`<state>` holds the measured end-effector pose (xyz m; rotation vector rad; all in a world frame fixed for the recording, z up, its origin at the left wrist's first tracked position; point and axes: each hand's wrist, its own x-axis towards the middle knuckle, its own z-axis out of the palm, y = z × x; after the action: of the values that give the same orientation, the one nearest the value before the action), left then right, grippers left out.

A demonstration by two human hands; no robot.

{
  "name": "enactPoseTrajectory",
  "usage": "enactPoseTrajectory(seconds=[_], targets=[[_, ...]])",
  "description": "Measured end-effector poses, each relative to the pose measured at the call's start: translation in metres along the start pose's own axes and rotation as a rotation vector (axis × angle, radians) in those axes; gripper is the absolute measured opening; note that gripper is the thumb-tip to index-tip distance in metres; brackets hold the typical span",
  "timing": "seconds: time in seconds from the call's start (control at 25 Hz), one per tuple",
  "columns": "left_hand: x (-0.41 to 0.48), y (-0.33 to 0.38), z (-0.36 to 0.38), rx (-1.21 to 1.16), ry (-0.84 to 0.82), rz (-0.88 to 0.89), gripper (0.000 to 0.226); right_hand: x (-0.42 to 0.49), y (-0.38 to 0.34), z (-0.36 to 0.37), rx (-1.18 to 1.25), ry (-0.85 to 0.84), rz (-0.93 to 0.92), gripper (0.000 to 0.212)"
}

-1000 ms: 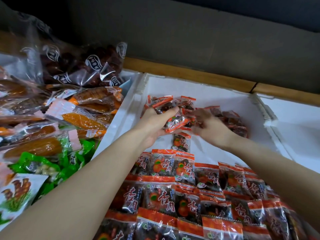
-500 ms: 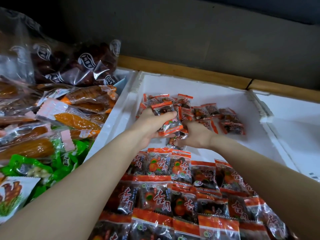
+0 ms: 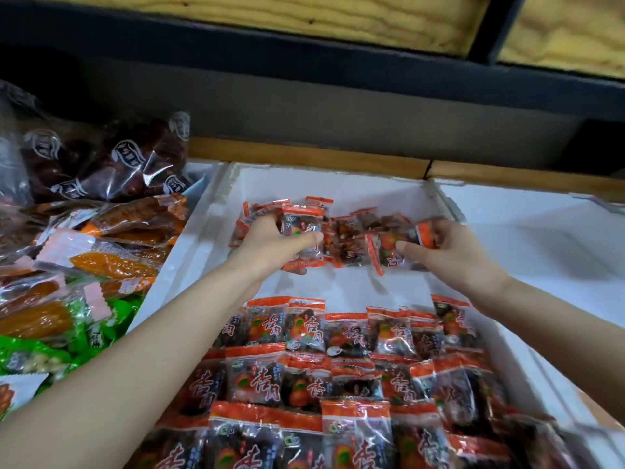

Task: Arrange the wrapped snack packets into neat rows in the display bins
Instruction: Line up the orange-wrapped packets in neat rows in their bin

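Packets point(image 3: 304, 377) with red tops fill the near half of the middle bin point(image 3: 338, 184), a white foam box. They stand in overlapping rows that run left to right (the nearest ones blur at the frame's edge). Bare white floor shows between these rows and a loose pile point(image 3: 351, 231) of the same packets at the far end, jumbled at odd angles.

The left bin point(image 3: 203, 169) holds other snacks: dark bags point(image 3: 101, 164) farthest, orange packs point(image 3: 111, 262) in the middle, green packs point(image 3: 33, 353) nearest. The white right bin point(image 3: 541, 231) lies on the other side. A wooden ledge point(image 3: 304, 157) runs along the far side of the bins.

Both forearms stretch from the near side over the rows. The left hand point(image 3: 270, 245) is at the pile's left end, gripping an upright packet point(image 3: 299, 225), thumb across its front and fingers curled behind. More packets bunch behind it, though I cannot tell whether the hand holds them too. The right hand point(image 3: 453, 252) is at the pile's right end, pinching a tilted packet point(image 3: 385, 248) between thumb and fingers.
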<state>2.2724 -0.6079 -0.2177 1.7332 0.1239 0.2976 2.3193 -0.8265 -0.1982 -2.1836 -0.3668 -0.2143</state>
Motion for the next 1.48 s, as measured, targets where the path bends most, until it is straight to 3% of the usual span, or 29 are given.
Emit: enactPoseTrajectory(seconds=[0.12,0.24,0.44,0.6,0.8,0.92,1.08,1.24,1.36,1.48], targets=[[-0.025,0.019,0.018,0.026,-0.007,0.051,0.026,-0.029,-0.001,-0.031,0.162,-0.008,0.089,0.016],[-0.057,0.026,0.035,0.098,0.006,0.017,0.056,-0.061,-0.004,-0.055,0.354,-0.009,0.175,0.031],[-0.112,0.044,0.066,-0.003,-0.073,-0.055,0.062,-0.111,-0.012,-0.073,0.495,-0.021,0.197,0.031],[-0.152,0.057,0.088,-0.117,-0.076,-0.073,0.036,-0.144,-0.013,-0.092,0.546,-0.062,0.212,0.03],[-0.182,0.06,0.104,-0.245,0.009,-0.133,0.032,-0.18,-0.014,-0.112,0.64,-0.142,0.227,0.019],[-0.191,0.056,0.11,-0.337,-0.012,-0.159,0.034,-0.19,-0.012,-0.12,0.532,-0.152,0.195,0.012],[-0.204,0.06,0.118,-0.248,-0.121,-0.104,0.042,-0.182,-0.004,-0.126,0.226,-0.138,0.097,0.003],[-0.199,0.062,0.106,-0.203,-0.01,-0.061,0.04,-0.156,0.018,-0.127,-0.194,-0.063,-0.055,0.01],[-0.194,0.057,0.096,-0.16,0.016,-0.05,0.035,-0.14,0.044,-0.116,-0.407,-0.236,-0.015,0.018],[-0.19,0.048,0.092,-0.124,0.014,-0.046,0.036,-0.134,0.061,-0.1,-0.445,-0.402,0.035,0.021]])
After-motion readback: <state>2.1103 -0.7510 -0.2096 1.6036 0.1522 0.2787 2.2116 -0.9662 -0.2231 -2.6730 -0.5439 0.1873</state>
